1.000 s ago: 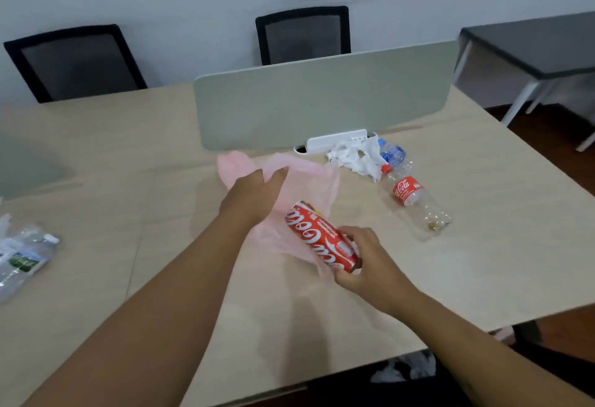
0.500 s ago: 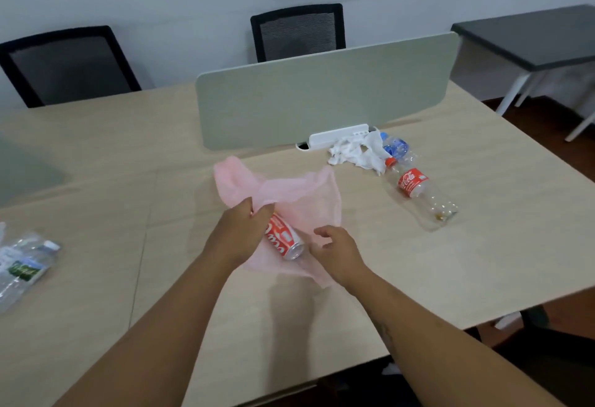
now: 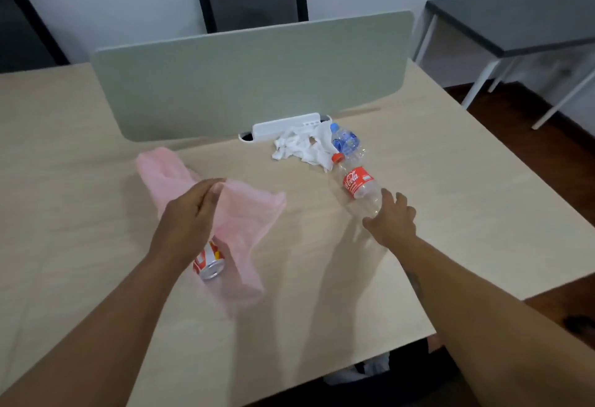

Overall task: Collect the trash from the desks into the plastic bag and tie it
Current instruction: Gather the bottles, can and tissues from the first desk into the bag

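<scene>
Plastic bag [image 3: 244,223] mid desk [image 3: 450,197], rim pinched up by left hand [image 3: 190,216]; cola can [image 3: 209,265] let go since a second ago, now at bag's near-left edge, in or out unclear; right hand [image 3: 392,219] swung right, fingers wide over cola bottle [image 3: 357,187], likely next in

The left hand [image 3: 190,213] is pinching the upper edge of the pink plastic bag [image 3: 248,213], which is lying crumpled on the table [image 3: 450,200]. A red can [image 3: 210,264] is lying on its side just below that hand, against the bag. To the right, the right hand [image 3: 391,218], fingers spread, is touching the near end of the clear cola bottle [image 3: 357,186]. Beyond it, white tissues [image 3: 299,149] and a blue-labelled bottle [image 3: 346,142] are lying by the divider panel [image 3: 251,78].
</scene>
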